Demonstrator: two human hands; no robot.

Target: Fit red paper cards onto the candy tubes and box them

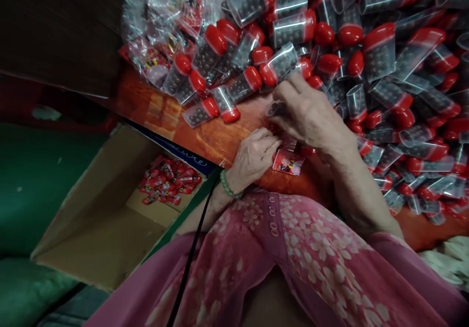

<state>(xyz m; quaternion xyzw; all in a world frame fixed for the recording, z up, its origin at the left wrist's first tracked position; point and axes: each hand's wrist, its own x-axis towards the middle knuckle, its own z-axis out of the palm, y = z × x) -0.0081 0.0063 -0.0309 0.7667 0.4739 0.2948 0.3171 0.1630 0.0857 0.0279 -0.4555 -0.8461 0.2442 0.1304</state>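
Observation:
My left hand, with a green bead bracelet at its wrist, is closed by the table's near edge. Its fingertips pinch the upper part of a small clear packet with a red printed label. Just above and to the right, my right hand curls round a small clear tube of dark balls, partly hidden by the fingers and blurred. Several red-capped tubes of dark balls lie on the table beyond my hands.
A large pile of red-capped tubes covers the table's far and right side. Crinkled clear packets with red labels are heaped at the far left. An open cardboard box below the table's left edge contains packed red pieces.

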